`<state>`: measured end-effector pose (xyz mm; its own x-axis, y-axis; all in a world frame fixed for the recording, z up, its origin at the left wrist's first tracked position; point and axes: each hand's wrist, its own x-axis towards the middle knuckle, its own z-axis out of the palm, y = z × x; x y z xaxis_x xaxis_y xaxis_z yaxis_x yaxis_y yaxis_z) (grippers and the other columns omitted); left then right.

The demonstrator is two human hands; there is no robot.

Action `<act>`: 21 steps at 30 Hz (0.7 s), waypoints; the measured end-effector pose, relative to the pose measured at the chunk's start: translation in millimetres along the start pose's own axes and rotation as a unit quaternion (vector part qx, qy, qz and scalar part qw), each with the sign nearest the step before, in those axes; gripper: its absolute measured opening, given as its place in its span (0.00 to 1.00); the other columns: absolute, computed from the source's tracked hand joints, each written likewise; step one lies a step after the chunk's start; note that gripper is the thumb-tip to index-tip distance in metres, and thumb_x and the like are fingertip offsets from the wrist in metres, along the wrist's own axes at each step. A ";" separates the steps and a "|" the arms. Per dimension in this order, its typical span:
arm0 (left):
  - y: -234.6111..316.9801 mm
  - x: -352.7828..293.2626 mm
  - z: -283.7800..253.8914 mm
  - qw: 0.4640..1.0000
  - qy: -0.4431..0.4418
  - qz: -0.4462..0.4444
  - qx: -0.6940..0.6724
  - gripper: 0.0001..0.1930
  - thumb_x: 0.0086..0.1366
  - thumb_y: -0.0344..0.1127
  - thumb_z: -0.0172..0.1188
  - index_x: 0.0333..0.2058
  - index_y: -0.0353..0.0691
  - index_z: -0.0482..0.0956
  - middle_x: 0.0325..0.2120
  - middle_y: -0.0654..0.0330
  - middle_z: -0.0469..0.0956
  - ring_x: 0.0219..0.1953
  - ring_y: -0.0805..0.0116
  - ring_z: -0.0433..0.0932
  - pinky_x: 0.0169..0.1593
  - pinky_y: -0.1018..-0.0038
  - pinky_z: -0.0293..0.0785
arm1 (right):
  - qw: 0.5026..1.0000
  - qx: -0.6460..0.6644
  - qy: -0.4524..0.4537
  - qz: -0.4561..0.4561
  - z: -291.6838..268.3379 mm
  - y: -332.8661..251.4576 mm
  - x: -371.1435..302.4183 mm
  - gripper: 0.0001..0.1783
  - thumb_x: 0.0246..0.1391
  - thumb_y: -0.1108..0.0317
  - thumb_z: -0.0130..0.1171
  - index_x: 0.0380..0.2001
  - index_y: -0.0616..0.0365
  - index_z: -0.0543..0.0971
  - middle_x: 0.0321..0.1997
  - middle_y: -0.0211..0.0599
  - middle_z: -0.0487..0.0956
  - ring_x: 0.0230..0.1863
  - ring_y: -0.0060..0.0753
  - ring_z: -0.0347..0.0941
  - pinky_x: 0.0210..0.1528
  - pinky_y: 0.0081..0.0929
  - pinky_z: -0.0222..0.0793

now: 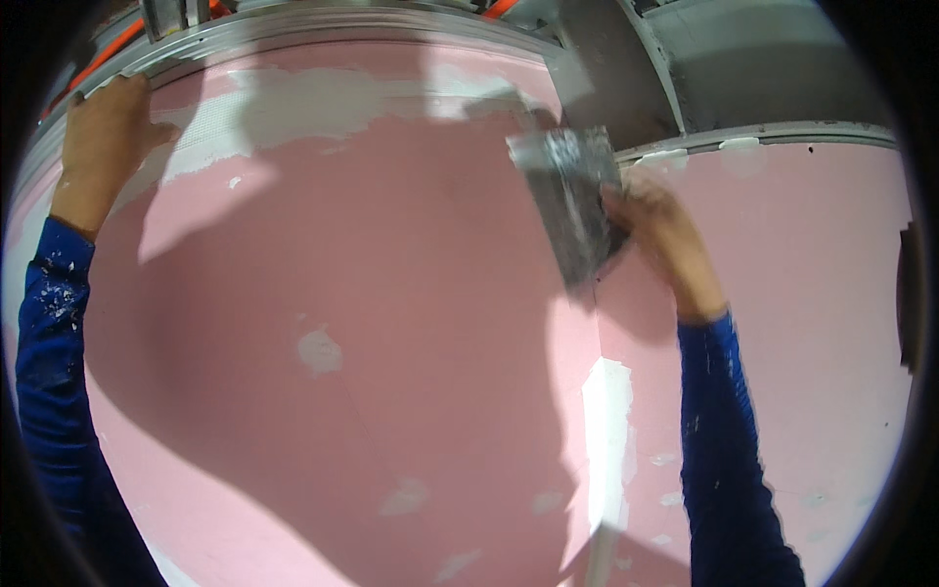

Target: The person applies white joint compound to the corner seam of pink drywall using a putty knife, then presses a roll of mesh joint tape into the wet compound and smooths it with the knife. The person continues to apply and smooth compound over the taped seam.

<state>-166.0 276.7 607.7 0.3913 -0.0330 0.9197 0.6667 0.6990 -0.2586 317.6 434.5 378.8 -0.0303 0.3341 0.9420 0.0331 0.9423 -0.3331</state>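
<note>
My right hand (653, 217) is closed round a wide taping knife (569, 191), smeared by motion. Its broad metal blade is held at the inside corner where two pink plasterboard panels meet, high up near the metal framing. White compound (607, 435) fills part of this corner below the knife. My left hand (106, 142) grips the metal track (210, 49) along the panel's top edge at the far left. Its fingertips are hidden over the edge, and the thumb points right. Beside that thumb, a band of white compound with mesh tape (210, 125) runs along the upper panel.
Pale compound patches, one of them (321, 350) mid-panel, dot the pink left panel (440, 293). The right panel (822, 274) has small patches too. Grey metal framing (616, 78) rises above the corner. A dark object (908, 298) stands at the right edge. My shadow covers much of the wall.
</note>
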 end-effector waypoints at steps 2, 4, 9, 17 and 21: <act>0.1 -0.2 -0.9 1.000 0.006 0.006 -0.007 0.23 0.51 0.49 0.75 0.39 0.39 0.81 0.35 0.54 0.83 0.40 0.53 0.83 0.54 0.50 0.72 | 0.988 -0.144 0.031 -0.041 -7.2 -16.8 95.2 0.18 0.64 0.68 0.58 0.53 0.65 0.77 0.46 0.34 0.81 0.47 0.26 0.74 0.53 0.28 0.69; 0.9 -0.2 -0.4 1.000 0.010 0.008 0.004 0.23 0.51 0.49 0.75 0.38 0.39 0.81 0.35 0.53 0.83 0.41 0.53 0.83 0.54 0.50 0.72 | 0.983 -0.161 0.092 0.000 -14.0 -10.6 158.5 0.19 0.61 0.67 0.59 0.52 0.67 0.78 0.45 0.38 0.80 0.45 0.30 0.74 0.51 0.31 0.70; 1.9 -0.7 3.4 1.000 0.015 0.010 0.014 0.23 0.51 0.49 0.75 0.38 0.38 0.82 0.36 0.53 0.84 0.42 0.53 0.84 0.53 0.49 0.73 | 0.968 -0.237 0.068 0.049 -61.3 47.3 229.2 0.22 0.60 0.63 0.61 0.51 0.68 0.77 0.47 0.42 0.80 0.46 0.35 0.75 0.49 0.35 0.71; -0.4 3.2 7.5 1.000 0.011 -0.003 -0.021 0.22 0.51 0.47 0.75 0.38 0.38 0.82 0.36 0.52 0.84 0.43 0.51 0.84 0.55 0.46 0.73 | 0.840 -0.494 0.129 0.182 -39.9 45.8 216.5 0.16 0.57 0.77 0.53 0.48 0.60 0.81 0.47 0.54 0.81 0.52 0.58 0.78 0.56 0.40 0.74; -1.3 4.7 7.3 1.000 -0.022 -0.017 -0.011 0.22 0.51 0.48 0.75 0.39 0.39 0.83 0.37 0.52 0.84 0.43 0.51 0.84 0.54 0.47 0.73 | 0.835 -0.535 0.028 0.121 -30.9 8.5 189.2 0.17 0.56 0.75 0.57 0.49 0.61 0.80 0.47 0.54 0.81 0.51 0.54 0.79 0.55 0.38 0.76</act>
<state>-169.7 280.9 614.5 0.3412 -0.0251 0.9397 0.6930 0.6821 -0.2334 343.0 505.1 555.4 0.1530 0.4820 0.8627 0.9069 0.2782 -0.3163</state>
